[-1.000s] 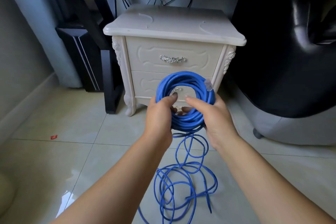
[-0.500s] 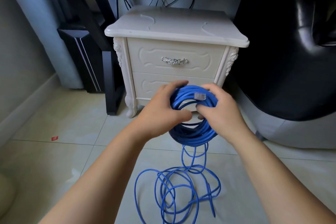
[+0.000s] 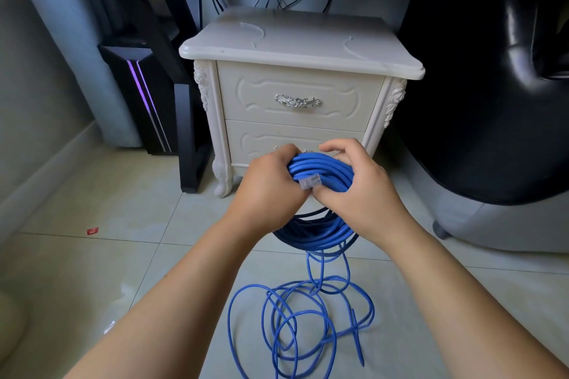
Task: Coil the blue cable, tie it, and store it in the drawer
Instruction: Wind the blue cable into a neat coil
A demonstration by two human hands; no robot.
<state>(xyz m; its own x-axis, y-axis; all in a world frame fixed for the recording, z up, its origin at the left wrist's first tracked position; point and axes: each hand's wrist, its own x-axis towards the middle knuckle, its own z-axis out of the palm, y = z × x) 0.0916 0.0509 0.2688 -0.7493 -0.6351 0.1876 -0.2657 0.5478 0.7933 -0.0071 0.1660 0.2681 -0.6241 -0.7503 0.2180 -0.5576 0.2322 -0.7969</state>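
— Both hands are curled round the coil: the blue cable (image 3: pixel 326 167) is gripped by the left hand (image 3: pixel 271 191) on its 9 o'clock side and by the right hand (image 3: pixel 360 194) on its 3 o'clock side.

— Where is it held?

— It is held low in front of the bedside cabinet (image 3: pixel 301 40). The upper drawer (image 3: pixel 295 83) is seen shut at 12 o'clock from the grip.

— How is it expected to handle?

— It is judged light and springy. The turns would probably fan apart unless the whole bundle is clasped across its thickness.

— And the uncoiled part?

— The loose loops (image 3: pixel 308 314) are hung from the coil's lower arc and spread on the tiles (image 3: pixel 92 271) at 6 o'clock from the hands.

— The end?

— The clear plug (image 3: pixel 310 182) is seen on top of the bundle, between the two hands.
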